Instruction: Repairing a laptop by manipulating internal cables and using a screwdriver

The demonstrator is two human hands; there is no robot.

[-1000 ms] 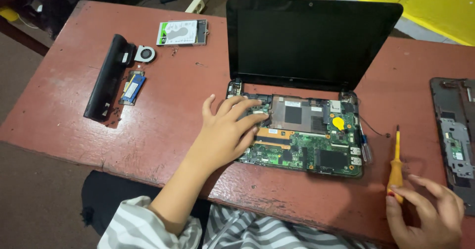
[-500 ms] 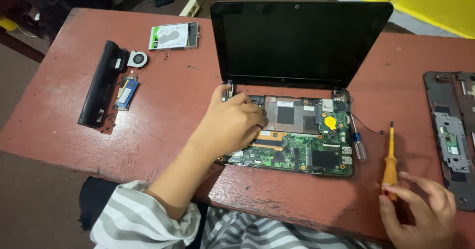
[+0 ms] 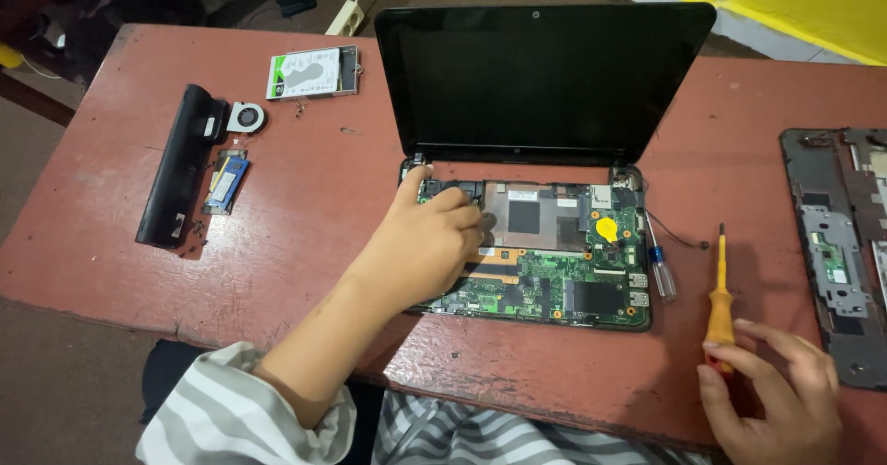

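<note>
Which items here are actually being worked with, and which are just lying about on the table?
In use:
- opened black laptop with bare green circuit board, under the left hand
- orange-handled screwdriver, in the right hand

Lying about:
- long black battery bar
- small round fan
- silver hard drive
- blue-handled screwdriver
- dark case panel

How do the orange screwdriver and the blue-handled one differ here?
The orange screwdriver is gripped at its handle by the right hand, tip pointing away; the blue-handled screwdriver lies loose, untouched, right beside the open laptop. The orange one looks longer and thicker, the blue one slimmer. Both rest on the red table.
</note>
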